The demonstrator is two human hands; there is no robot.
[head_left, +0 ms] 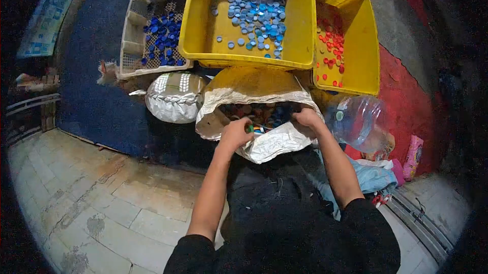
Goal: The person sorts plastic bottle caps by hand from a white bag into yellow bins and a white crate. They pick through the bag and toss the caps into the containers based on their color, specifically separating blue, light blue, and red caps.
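Observation:
A white woven sack [277, 144] lies in front of me with its mouth open, and a mix of bottle caps [262, 114] shows inside. At the near left rim of the mouth, my left hand [237, 134] is closed on a green bottle cap [249, 129]. My right hand [308, 117] is at the right side of the opening, its fingers bent inward over the caps. Its fingertips look pinched together, but what they hold, if anything, is too dark to make out.
Beyond the sack stand a white crate [133, 35] with dark blue caps, a yellow bin [302, 20] with light blue caps and another yellow bin [368, 45] with red caps. A tied sack [175, 106] lies left; a large clear plastic bottle [361, 124] lies right.

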